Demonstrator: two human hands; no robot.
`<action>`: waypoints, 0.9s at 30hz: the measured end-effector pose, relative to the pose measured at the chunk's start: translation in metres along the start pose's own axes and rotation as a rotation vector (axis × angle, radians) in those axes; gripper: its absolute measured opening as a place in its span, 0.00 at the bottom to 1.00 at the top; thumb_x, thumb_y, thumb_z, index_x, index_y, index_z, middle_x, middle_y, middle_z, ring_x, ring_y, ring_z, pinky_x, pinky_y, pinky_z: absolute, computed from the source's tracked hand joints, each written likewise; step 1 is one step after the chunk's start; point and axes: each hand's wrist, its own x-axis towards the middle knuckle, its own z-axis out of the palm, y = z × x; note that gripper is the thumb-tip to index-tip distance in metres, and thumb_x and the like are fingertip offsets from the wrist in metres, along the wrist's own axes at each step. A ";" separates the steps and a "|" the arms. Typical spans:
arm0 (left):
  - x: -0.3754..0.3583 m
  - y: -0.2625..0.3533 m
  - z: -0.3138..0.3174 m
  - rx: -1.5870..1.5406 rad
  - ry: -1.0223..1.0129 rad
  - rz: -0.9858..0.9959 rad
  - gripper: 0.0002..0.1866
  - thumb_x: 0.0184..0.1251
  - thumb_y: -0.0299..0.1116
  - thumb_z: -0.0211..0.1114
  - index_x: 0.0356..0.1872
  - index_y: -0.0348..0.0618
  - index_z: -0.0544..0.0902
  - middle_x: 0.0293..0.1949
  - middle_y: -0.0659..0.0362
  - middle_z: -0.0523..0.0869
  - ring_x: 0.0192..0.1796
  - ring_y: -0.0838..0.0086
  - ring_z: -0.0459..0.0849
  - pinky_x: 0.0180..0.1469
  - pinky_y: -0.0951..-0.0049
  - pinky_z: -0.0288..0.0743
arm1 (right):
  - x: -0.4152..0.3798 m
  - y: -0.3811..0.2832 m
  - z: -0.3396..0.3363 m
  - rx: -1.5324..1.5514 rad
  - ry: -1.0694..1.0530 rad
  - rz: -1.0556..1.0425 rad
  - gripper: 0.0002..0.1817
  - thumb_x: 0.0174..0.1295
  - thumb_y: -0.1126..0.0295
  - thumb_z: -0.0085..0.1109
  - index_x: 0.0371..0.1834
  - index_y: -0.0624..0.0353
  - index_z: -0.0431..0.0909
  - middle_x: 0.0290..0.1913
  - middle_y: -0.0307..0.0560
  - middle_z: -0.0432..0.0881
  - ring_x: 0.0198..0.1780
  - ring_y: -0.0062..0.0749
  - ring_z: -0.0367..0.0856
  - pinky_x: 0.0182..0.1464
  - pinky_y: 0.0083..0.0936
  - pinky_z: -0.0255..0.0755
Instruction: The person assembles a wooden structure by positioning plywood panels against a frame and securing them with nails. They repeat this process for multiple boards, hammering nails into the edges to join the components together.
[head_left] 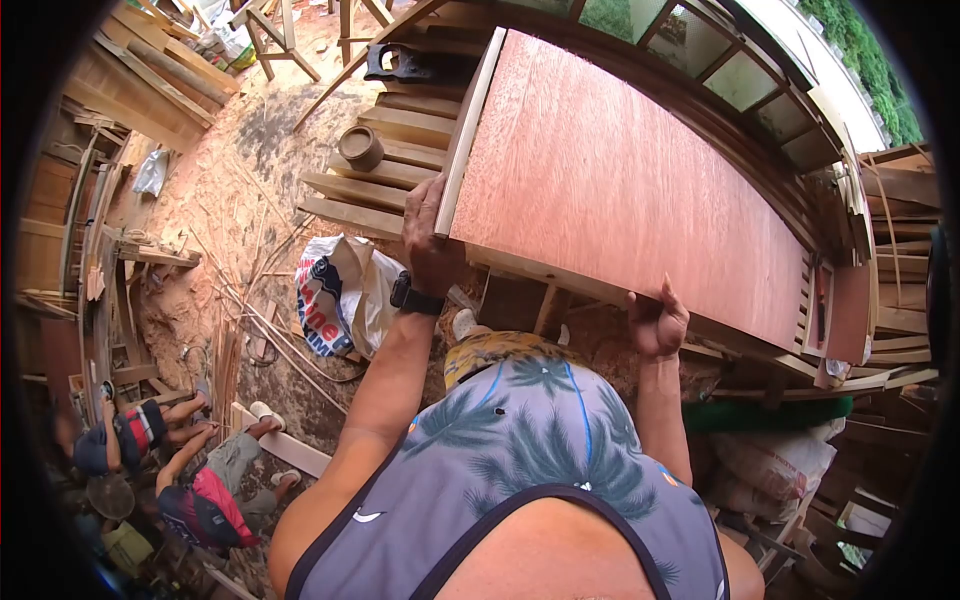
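A large reddish plywood panel lies on the wooden bench in front of me, with a pale strip of wood along its left end. My left hand grips the near left corner, its fingers against the end strip; a dark watch is on that wrist. At the middle of the near edge, my right hand holds the panel, fingertips reaching the top face and thumb against the edge. Part of this hand's grip is hidden.
Wooden slats at the bench's left end carry a round brown container and a dark-handled saw. A white printed sack stands below. Two people sit at lower left. Glazed wooden frames line the far side.
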 end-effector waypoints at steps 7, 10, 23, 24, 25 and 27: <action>0.000 0.000 0.002 -0.007 0.004 0.024 0.26 0.81 0.48 0.55 0.59 0.30 0.83 0.55 0.42 0.86 0.57 0.47 0.85 0.60 0.53 0.79 | 0.001 0.000 -0.005 -0.032 -0.004 -0.009 0.16 0.73 0.66 0.56 0.60 0.56 0.83 0.65 0.53 0.82 0.62 0.53 0.83 0.58 0.60 0.82; -0.002 -0.001 0.001 -0.025 -0.027 0.023 0.26 0.77 0.44 0.59 0.61 0.29 0.80 0.56 0.40 0.84 0.59 0.46 0.84 0.62 0.52 0.78 | 0.002 -0.001 -0.009 -0.017 -0.024 0.024 0.16 0.73 0.65 0.56 0.59 0.56 0.83 0.65 0.53 0.82 0.62 0.53 0.83 0.59 0.59 0.82; -0.005 -0.001 0.003 -0.007 -0.023 -0.015 0.23 0.69 0.31 0.64 0.63 0.34 0.80 0.57 0.42 0.83 0.58 0.46 0.83 0.62 0.53 0.79 | 0.007 0.002 -0.007 -0.043 -0.074 0.037 0.17 0.75 0.66 0.53 0.61 0.58 0.82 0.65 0.53 0.82 0.63 0.51 0.83 0.58 0.55 0.84; -0.005 -0.001 0.003 -0.020 -0.016 -0.009 0.23 0.68 0.31 0.64 0.63 0.34 0.80 0.57 0.42 0.83 0.58 0.46 0.83 0.61 0.52 0.79 | 0.007 0.001 -0.007 -0.032 -0.083 0.040 0.17 0.75 0.67 0.53 0.62 0.58 0.81 0.65 0.53 0.83 0.63 0.51 0.83 0.59 0.55 0.83; -0.006 0.000 0.003 -0.017 -0.011 -0.014 0.23 0.68 0.31 0.64 0.63 0.34 0.80 0.57 0.42 0.83 0.58 0.46 0.83 0.61 0.52 0.79 | 0.008 -0.001 -0.006 -0.021 -0.093 0.039 0.18 0.75 0.67 0.53 0.64 0.58 0.80 0.65 0.53 0.83 0.63 0.50 0.83 0.59 0.55 0.83; -0.005 0.000 0.002 -0.042 -0.015 -0.007 0.23 0.67 0.30 0.64 0.63 0.34 0.80 0.57 0.43 0.83 0.58 0.46 0.83 0.61 0.52 0.79 | 0.009 -0.001 -0.004 -0.014 -0.099 0.042 0.18 0.75 0.67 0.53 0.64 0.59 0.79 0.65 0.53 0.83 0.63 0.50 0.83 0.60 0.55 0.82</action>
